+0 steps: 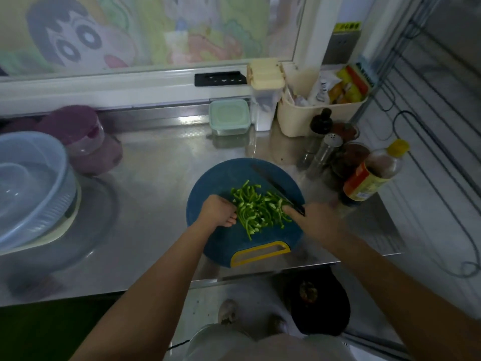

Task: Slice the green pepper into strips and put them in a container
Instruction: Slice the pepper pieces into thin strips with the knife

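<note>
Head view, left to right. A large translucent blue plastic bowl (28, 188) sits at the 9 o'clock edge of the stainless steel surface (145, 194), well apart from the work. At centre, a round dark blue cutting board with a yellow handle (216, 246) carries the pile of bright green pepper strips (257, 207). The left hand (217, 211) touches the pile at its 9 o'clock side, its grip loosely curled and holding nothing, fingers against the strips. The right hand (312, 217) touches the pile at 3 o'clock, its grip closed on the handle of a dark-bladed knife (276, 187) whose blade runs toward 11 o'clock behind the pile. The strips lie mostly along the 12-to-6 o'clock line, bracketed by both hands, about equally near. Slicing appears complete. A lidded pale green square container (229, 117) stands at 12 o'clock, well apart
</note>
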`<state>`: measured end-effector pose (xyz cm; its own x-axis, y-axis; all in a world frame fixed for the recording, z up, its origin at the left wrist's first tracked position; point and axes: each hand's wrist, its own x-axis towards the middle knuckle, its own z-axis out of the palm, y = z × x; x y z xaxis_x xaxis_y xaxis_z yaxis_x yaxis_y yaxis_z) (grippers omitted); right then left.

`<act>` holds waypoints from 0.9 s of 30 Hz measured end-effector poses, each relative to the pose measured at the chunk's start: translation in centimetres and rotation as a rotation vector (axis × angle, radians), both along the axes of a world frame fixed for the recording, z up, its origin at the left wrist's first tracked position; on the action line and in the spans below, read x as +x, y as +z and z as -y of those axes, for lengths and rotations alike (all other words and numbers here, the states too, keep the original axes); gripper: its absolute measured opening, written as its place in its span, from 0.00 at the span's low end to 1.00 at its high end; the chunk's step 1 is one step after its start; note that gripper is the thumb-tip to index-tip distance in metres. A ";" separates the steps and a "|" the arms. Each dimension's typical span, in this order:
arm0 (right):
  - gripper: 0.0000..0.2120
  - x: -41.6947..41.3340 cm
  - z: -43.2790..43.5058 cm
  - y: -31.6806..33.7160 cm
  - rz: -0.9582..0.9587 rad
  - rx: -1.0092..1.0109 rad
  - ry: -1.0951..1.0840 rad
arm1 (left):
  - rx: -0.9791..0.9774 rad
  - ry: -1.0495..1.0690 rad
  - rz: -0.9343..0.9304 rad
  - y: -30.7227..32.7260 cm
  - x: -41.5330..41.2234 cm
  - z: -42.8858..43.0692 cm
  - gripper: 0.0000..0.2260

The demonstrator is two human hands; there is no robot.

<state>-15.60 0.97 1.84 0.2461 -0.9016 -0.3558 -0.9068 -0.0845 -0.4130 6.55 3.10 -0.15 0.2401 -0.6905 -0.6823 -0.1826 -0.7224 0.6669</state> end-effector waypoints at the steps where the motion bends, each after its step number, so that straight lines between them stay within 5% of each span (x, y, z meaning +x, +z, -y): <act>1: 0.25 -0.7 0.1 0.1 -0.096 -0.052 0.040 | -0.072 -0.064 0.174 0.2 0.1 0.4 0.09; 4: 0.20 -1.9 0.2 0.5 -0.296 -0.216 0.149 | -0.343 -0.242 0.719 1.4 0.0 0.9 0.10; 10: 0.16 -2.6 0.9 0.1 -0.337 -0.280 0.237 | -0.669 -0.695 0.832 1.6 -3.1 0.4 0.26; 18: 0.17 -5.2 1.3 -1.8 -0.134 -0.209 -0.163 | -0.369 -0.479 0.655 -0.8 -1.4 0.2 0.25; 27: 0.17 -8.1 1.8 -5.9 -0.069 -0.131 -0.276 | -0.139 -0.536 0.641 -1.9 0.6 -0.4 0.20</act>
<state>-23.66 -0.87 -4.09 -0.0354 -0.9702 -0.2398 -0.9284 0.1207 -0.3513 7.19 3.48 -2.07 0.1682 -0.8890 -0.4259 -0.8502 -0.3495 0.3937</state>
